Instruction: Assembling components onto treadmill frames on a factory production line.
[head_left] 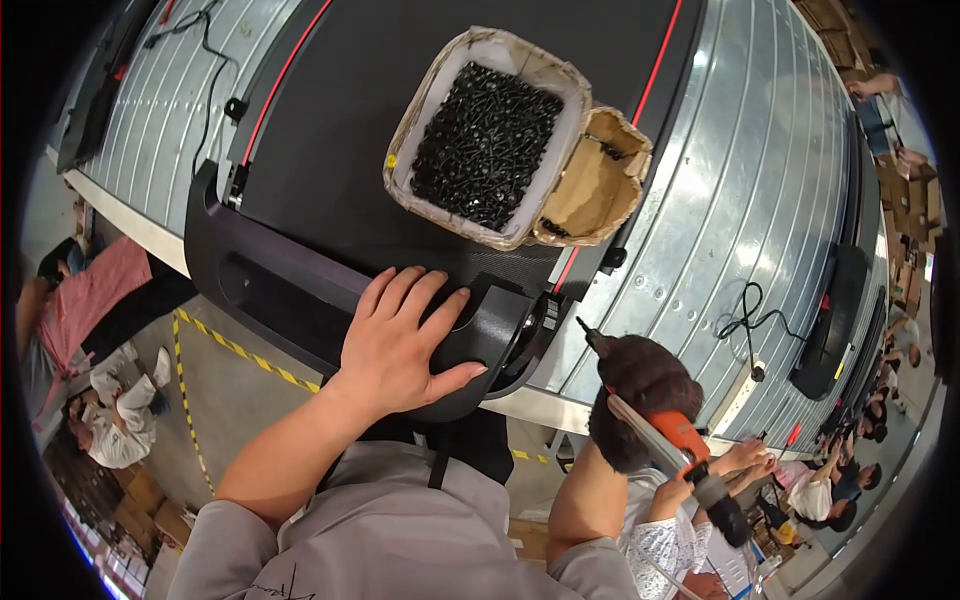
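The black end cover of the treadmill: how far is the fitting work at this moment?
Done: the black end cover already sits on the end of the treadmill deck. In hand: the left hand presses flat on the cover, and the gloved right hand holds an orange power screwdriver, its bit near the cover's corner. Left: the box of black screws is nearly full; driven screws cannot be seen.

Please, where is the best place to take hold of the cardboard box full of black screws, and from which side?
Probably grip the cardboard box by its two long walls, coming from above: it sits upright, open-topped, full of screws.
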